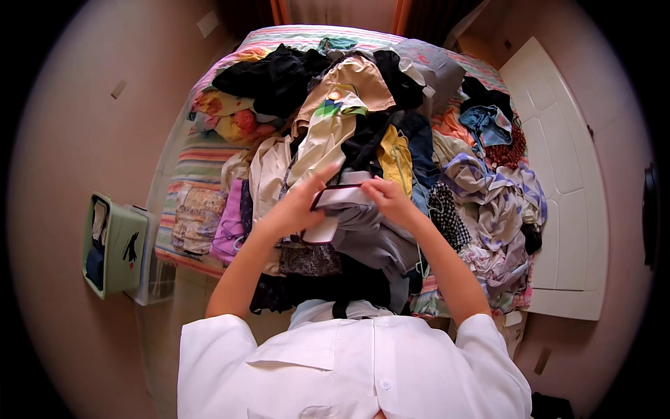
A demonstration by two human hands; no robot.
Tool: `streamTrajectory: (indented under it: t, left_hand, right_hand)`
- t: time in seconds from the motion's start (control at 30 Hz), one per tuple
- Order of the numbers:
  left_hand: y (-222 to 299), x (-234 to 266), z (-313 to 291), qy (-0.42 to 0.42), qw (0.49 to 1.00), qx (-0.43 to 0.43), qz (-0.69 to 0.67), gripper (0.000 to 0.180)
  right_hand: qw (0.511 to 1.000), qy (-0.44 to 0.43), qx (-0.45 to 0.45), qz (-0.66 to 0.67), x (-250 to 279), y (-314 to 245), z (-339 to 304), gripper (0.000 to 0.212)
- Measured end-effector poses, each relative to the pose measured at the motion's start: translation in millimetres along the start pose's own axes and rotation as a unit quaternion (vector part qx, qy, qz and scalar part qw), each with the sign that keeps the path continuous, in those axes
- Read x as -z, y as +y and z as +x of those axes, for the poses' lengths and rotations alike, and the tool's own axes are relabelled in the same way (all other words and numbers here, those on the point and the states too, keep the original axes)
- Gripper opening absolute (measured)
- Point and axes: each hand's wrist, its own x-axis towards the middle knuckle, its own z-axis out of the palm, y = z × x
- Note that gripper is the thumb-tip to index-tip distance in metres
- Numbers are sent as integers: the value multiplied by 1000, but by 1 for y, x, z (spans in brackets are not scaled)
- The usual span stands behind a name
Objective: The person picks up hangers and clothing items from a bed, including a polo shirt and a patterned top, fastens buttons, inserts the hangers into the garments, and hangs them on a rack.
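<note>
head view: left hand (300, 204) and right hand (392, 200) hold dark-edged white cloth (342, 196).

Includes two bare hands (296, 208) (392, 201); one bed (187, 159); one green bin (120, 260); one clear container (153, 279); one white panel (564, 209); one plain yellow garment (396, 159); more than a dozen garments (370, 237) overall.

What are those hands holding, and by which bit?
A white, dark-edged cloth piece, seemingly part of the grey garment below: the right hand holds its right end, the left hand its left.
</note>
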Motion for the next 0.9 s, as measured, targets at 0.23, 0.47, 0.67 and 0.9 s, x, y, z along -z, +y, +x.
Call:
streamTrajectory:
  t: [0.23, 0.47, 0.67, 0.9]
  left_hand:
    - [-39, 33, -2, 190, 974, 32, 122, 34]
    - [-15, 17, 12, 3, 989, 74, -129, 35]
    - [-14, 25, -2, -10, 966, 107, -236, 55]
    - [-54, 8, -7, -22, 948, 167, -272, 48]
  right_hand:
    - [994, 4, 15, 105, 11, -42, -7, 18]
    - [998, 61, 27, 1, -36, -26, 2, 26]
    - [996, -28, 7, 87, -34, -26, 7, 39]
    - [981, 131, -45, 136, -23, -8, 26, 22]
